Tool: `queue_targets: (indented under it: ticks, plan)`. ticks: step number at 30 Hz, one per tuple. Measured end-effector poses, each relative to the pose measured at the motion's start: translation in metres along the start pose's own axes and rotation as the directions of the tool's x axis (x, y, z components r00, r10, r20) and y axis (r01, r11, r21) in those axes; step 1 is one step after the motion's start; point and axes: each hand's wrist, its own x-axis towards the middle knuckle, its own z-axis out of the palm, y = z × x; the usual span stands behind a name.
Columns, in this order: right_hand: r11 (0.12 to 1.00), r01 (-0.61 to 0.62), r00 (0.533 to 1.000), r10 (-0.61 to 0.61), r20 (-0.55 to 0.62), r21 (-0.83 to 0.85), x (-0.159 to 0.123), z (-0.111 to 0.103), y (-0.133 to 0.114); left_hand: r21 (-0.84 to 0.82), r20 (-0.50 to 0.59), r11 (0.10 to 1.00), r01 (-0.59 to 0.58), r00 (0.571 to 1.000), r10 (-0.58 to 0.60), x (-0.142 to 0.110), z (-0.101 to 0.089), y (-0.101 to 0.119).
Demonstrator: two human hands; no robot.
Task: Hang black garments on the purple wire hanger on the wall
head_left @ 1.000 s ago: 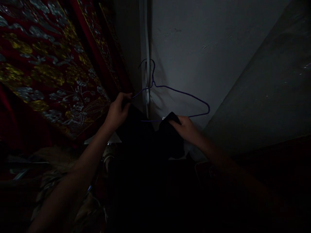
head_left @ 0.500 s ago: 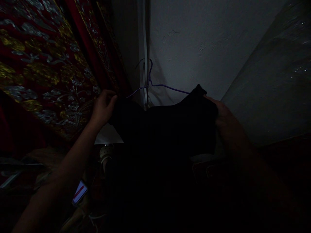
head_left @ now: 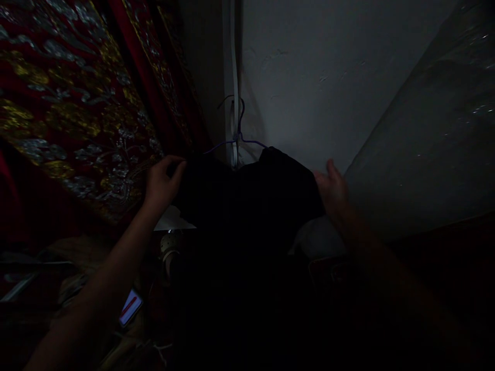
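A black shirt hangs on a thin purple wire hanger against the wall corner. Its folds are lost in the dark. My left hand is closed in a pinch at the shirt's left shoulder, thumb and forefinger bent together. At the opposite side, my right hand is open, with the thumb raised away and the other fingertips against the sleeve edge, partly hidden by the cloth. The hanger's hook sits by a pale vertical cable.
Red fabric with gold and silver embroidery fills the left side. A pale wall stands behind, with shiny plastic sheeting at right. Below lie a lit phone and a clog-style shoe.
The shirt's right shoulder has come inward and down along the hanger. My right hand has moved left, its thumb now lifted off the cloth. My left hand has dropped slightly.
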Motion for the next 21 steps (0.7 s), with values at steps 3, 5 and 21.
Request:
queue_targets:
  ticks: [3,5,21]
  plan:
    - [0.946,-0.27,0.945,0.225,0.237,0.18,0.005,-0.01,-0.013,0.01,-0.048,1.0,0.023,0.999,-0.023,-0.002,0.005,0.001]
    - [0.918,-0.327,0.928,0.267,0.26,0.223,0.007,-0.016,-0.025,-0.016,-0.043,0.999,-0.028,0.999,0.027,-0.001,0.01,0.013]
    - [0.979,0.103,0.408,-0.204,0.89,0.178,-0.102,-0.002,-0.126,-0.52,0.724,0.352,0.778,0.621,-0.302,-0.041,-0.02,0.12]
